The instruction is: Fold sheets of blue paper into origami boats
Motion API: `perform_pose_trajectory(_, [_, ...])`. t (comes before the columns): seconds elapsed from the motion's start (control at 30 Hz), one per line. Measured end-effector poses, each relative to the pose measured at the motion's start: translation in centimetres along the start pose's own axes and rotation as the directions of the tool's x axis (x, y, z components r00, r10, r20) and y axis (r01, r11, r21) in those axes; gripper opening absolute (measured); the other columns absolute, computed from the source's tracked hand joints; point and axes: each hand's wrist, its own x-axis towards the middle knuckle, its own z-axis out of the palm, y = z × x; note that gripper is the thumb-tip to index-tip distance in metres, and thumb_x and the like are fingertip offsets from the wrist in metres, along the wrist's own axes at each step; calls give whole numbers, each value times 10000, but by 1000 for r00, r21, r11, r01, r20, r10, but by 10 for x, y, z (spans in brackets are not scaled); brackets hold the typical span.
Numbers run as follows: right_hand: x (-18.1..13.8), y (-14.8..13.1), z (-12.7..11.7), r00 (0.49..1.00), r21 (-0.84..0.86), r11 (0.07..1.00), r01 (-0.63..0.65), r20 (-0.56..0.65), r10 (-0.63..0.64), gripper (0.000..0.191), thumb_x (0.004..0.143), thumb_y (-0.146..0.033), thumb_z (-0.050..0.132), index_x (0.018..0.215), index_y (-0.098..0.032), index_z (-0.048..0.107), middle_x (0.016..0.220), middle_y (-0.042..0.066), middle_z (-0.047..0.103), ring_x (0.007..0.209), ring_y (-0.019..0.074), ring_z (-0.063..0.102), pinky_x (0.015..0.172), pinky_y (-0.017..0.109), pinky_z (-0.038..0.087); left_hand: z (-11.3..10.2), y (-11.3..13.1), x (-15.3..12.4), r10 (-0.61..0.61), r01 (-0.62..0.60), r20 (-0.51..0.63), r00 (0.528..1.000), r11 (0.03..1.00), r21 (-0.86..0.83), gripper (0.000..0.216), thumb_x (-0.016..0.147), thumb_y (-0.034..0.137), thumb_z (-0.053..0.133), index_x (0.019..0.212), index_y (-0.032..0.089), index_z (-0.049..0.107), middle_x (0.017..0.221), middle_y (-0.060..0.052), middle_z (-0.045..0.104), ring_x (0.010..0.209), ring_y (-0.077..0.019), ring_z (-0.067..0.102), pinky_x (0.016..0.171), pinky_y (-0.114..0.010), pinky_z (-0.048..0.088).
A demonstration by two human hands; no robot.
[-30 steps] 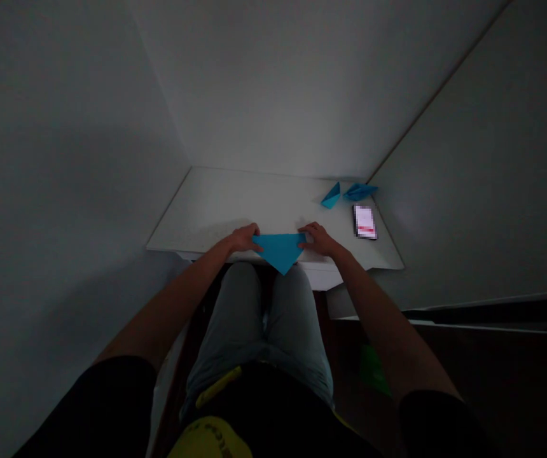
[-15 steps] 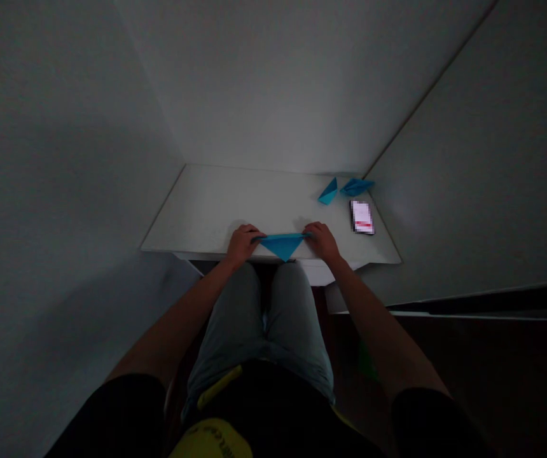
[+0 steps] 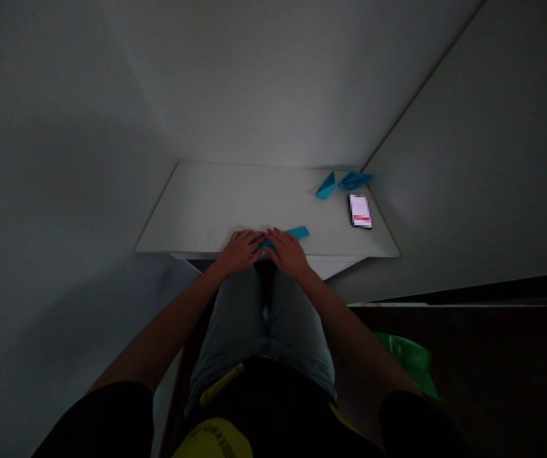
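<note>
A blue folded paper (image 3: 297,233) lies flat at the near edge of a small white table (image 3: 216,203). My left hand (image 3: 239,248) and my right hand (image 3: 287,249) rest side by side on top of it, fingers stretched flat and pressing down. Most of the paper is hidden under the hands; only its right tip and a sliver between the hands show.
Two folded blue paper shapes (image 3: 325,186) (image 3: 355,180) sit at the table's far right corner. A phone (image 3: 360,211) with a lit screen lies just in front of them. Walls close in on the left, back and right. Something green (image 3: 409,359) lies on the dark floor at right.
The hands held the paper's two ends apart as a triangle hanging over the edge. They have now come together in the middle, and the paper lies flattened on the table under them.
</note>
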Motion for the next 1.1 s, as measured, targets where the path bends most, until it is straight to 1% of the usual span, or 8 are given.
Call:
perform_pose_trajectory(0.13, [-10,15,9,997,-13,1000,11,74,-10,667,1148,-520,456,1726,-189,440,1782,143,427,1680,309,381,1386,560,312,5,1,-8,16,-16,-9,1000,999,-32,646,1069,515,605,1683,332,519,1708,-107,547,1528,-402,500,1279,-600,334])
perform_pose_trajectory(0.43, [-49,84,-32,992,-67,990,-126,19,128,648,1162,-541,375,1741,-252,406,1784,127,429,1664,315,411,1376,641,279,4,7,-8,-35,34,-5,999,998,-52,590,1072,442,615,1656,385,554,1730,-49,532,1542,-385,508,1282,-590,353])
perform_pose_trajectory(0.6, [-60,82,-37,996,-82,993,-87,-6,87,841,1009,-704,659,1696,-256,475,1735,146,508,1615,363,469,1344,613,323,3,1,-7,-57,47,-56,997,986,-157,406,1070,429,630,1458,373,737,1636,-39,637,1515,-348,554,1276,-584,388])
perform_pose_trajectory(0.67, [-61,79,-36,993,-67,992,-109,-44,106,792,974,-698,721,1614,-254,577,1661,158,593,1551,375,532,1290,596,382,2,-4,-1,-86,66,-71,994,967,-247,320,1086,429,599,1303,329,811,1499,-52,741,1415,-315,644,1238,-544,447])
perform_pose_trajectory(0.77, [-53,78,-34,981,-6,986,-168,-97,167,522,1024,-626,687,1411,-279,729,1471,140,734,1420,358,630,1200,571,442,-1,-10,14,-209,158,-74,975,890,-427,350,1101,461,544,1131,253,824,1208,-67,839,1143,-267,766,1096,-442,564])
perform_pose_trajectory(0.9, [-32,80,-29,962,205,952,-228,-101,253,389,1083,-586,565,1156,-272,783,1139,87,825,1092,299,747,1042,499,534,-1,-11,36,-447,332,-56,893,738,-588,345,1079,503,574,1155,224,763,951,-30,815,783,-202,758,861,-349,618])
perform_pose_trajectory(1.0, [-16,82,-26,927,377,878,-294,-111,358,440,1032,-637,592,1190,-252,736,1000,50,798,865,253,716,844,411,577,3,-12,46,-540,362,-103,835,681,-637,293,1044,459,649,1209,223,700,981,-26,791,729,-163,742,809,-318,612])
perform_pose_trajectory(1.1, [-6,85,-22,866,435,823,-366,-165,472,483,981,-654,633,1209,-232,687,915,43,753,800,244,675,769,390,566,8,-14,49,-543,341,-124,831,671,-659,241,1013,375,693,1194,219,667,1120,-58,785,795,-155,768,833,-321,619])
